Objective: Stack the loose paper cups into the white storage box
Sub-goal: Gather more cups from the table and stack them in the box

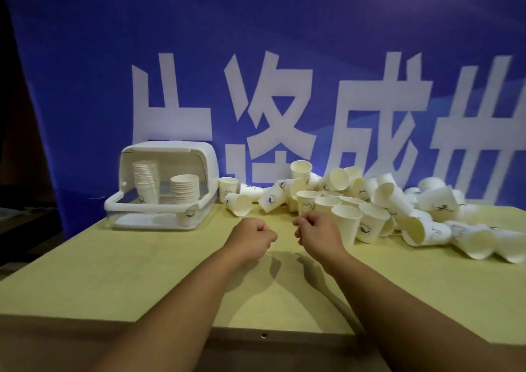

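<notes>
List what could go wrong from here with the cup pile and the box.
1. The pile of loose paper cups is heaped, many on their sides; pulling one may send others rolling off the table.
2. The taller stack in the white storage box rises close to the raised lid; more cups may jam or tip it.
3. The right hand, fingers curled and empty, sits beside an upright cup and could knock it.

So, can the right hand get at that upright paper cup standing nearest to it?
Probably yes. The right hand is just left of the upright paper cup, holds nothing, and nothing lies between them.
</notes>
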Demonstrator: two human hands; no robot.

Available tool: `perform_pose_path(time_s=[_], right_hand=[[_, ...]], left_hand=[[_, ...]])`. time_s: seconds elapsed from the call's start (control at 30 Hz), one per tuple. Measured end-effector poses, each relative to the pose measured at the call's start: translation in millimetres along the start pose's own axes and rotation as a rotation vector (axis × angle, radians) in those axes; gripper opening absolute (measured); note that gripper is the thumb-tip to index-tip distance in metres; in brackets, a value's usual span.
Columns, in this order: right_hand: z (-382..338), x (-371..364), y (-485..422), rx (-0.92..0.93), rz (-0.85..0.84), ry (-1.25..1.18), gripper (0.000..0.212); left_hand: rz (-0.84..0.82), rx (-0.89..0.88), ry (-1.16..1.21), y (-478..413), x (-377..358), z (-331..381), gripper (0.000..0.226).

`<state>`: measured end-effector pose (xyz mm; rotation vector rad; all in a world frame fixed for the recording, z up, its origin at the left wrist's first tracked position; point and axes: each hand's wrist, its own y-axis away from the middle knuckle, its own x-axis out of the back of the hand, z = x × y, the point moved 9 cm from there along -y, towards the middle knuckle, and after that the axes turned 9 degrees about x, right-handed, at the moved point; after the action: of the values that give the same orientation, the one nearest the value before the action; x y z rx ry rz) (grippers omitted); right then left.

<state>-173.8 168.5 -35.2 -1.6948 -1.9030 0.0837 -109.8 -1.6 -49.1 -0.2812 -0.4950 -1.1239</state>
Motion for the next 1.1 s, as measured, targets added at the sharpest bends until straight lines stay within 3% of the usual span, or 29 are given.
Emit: perform_pose_path(time_s=[0.3,0.43,0.57,0.67,0.87,1.1], right_hand=[[69.7,126.5,38.9,-0.172,0.072,0.126,0.022],[106.1,187.2,51.2,-0.213,0.072,0.448,0.024],[131.7,246.1,60.8,-0.268,0.055,0.732,0.029],[151.6,285.9,62.4,-0.341,0.063,0.863,0.030],[186.8,342.1,44.9,-0.397,0.204,0.763,0.033],[204.4,346.1,17.3,-0.285,0.171,0.721,0.041]], left_hand=[[-0.183,-0.060,-0.041,33.1,-113.6,51.8,0.015],[-0.271,-0.108,-0.070,50.9,-171.1,71.0,0.007],[-0.303,-0.224,-0.182,66.2,-220.6,94.1,0.035],[-0.336,-0.313,-0.253,72.4,-255.4,115.4,0.044],[-0.320,-0.464,-0.382,70.2,-325.1,146.8,0.062],[-0.239,-0.636,-0.710,55.0,-375.1,189.9,0.072]])
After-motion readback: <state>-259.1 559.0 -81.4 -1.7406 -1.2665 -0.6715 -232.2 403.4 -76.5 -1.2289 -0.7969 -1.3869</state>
